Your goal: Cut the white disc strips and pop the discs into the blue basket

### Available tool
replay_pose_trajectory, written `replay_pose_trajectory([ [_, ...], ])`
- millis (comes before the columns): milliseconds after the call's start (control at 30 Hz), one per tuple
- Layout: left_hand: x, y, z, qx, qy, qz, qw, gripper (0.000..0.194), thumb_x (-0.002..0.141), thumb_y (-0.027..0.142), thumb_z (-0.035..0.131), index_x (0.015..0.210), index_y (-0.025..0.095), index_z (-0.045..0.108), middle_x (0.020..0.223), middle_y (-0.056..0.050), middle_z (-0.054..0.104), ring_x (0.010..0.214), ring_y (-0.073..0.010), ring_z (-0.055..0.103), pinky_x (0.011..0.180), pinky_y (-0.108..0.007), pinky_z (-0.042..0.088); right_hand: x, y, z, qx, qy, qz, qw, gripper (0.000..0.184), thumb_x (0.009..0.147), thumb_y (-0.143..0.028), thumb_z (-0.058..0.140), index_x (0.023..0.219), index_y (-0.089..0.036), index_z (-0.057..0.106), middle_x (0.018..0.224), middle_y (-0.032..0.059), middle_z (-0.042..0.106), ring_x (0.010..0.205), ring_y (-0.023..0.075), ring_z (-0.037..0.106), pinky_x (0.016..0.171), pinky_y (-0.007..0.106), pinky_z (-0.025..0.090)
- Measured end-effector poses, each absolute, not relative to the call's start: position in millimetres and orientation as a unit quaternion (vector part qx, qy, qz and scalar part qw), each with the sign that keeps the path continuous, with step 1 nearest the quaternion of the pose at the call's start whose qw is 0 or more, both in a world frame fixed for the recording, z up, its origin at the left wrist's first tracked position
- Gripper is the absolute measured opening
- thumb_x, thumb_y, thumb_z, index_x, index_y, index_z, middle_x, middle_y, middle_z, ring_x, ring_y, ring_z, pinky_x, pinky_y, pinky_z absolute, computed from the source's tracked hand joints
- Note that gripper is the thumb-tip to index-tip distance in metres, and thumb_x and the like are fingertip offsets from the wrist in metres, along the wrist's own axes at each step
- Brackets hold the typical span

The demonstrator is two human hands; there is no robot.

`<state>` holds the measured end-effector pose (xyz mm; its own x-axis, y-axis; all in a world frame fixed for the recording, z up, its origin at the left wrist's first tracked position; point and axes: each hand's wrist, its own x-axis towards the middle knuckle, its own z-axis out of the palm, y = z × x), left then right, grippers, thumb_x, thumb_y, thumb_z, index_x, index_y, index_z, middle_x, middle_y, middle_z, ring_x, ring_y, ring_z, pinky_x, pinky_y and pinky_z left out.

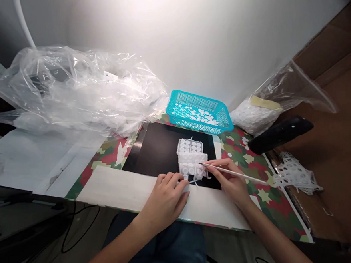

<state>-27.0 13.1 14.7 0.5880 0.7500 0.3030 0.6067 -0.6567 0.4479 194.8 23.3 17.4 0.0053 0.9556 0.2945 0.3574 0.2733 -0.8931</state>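
On a black mat [161,148] lie white moulded plastic pieces [192,158] with rows of round cups, set close together. My right hand [231,179] pinches a long thin white stick [241,175], whose tip reaches the right side of the pieces. My left hand [169,194] rests palm down at their lower left corner, thumb and forefinger apart. Its fingertips come up to the nearest piece; whether they press on it I cannot tell.
Behind the mat stands a turquoise basket [199,124] with small white discs inside. Clear plastic bags [94,93] bulge at the left. To the right are a filled bag [255,116], a black object [280,134] and white perforated scraps [297,175].
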Motion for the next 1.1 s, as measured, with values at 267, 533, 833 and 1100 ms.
replay_pose_trajectory([
  [267,-33,11,19,0.849,0.383,0.287,0.223,0.019,0.091,0.020,0.041,0.078,0.018,0.053,0.082,-0.002,0.054,0.076,-0.0156,0.049,0.070,-0.031,0.040,226,27,19,-0.553,-0.499,0.327,0.582,0.020,0.088,-0.041,0.052,0.087,-0.022,0.047,0.082,0.0017,0.061,0.054,0.0115,0.058,0.049,0.025,0.051],
  [533,-37,11,26,0.783,0.403,0.373,0.291,0.024,0.093,0.025,0.041,0.071,0.018,0.047,0.074,-0.001,0.049,0.071,-0.0137,0.050,0.067,-0.027,0.043,237,33,10,-0.628,-0.527,0.284,0.497,0.043,0.087,-0.057,0.045,0.077,-0.016,0.055,0.048,-0.0028,0.050,0.036,0.0092,0.038,0.035,0.021,0.031],
  [833,-41,9,24,0.772,0.400,0.418,0.264,0.026,0.092,0.025,0.040,0.069,0.018,0.049,0.070,-0.001,0.051,0.068,-0.0136,0.051,0.064,-0.028,0.044,232,0,9,-0.689,-0.590,0.103,0.409,0.044,0.091,-0.054,0.037,0.062,-0.021,0.045,0.047,-0.0042,0.040,0.041,0.0132,0.039,0.043,0.025,0.028],
  [1100,-66,12,21,0.819,0.355,0.415,0.176,0.022,0.091,0.021,0.039,0.071,0.020,0.046,0.069,-0.002,0.050,0.065,-0.0145,0.052,0.060,-0.028,0.043,221,-2,5,-0.736,-0.582,-0.017,0.345,0.042,0.093,-0.048,0.036,0.069,-0.021,0.057,0.059,0.0049,0.058,0.053,0.0213,0.055,0.046,0.026,0.031],
])
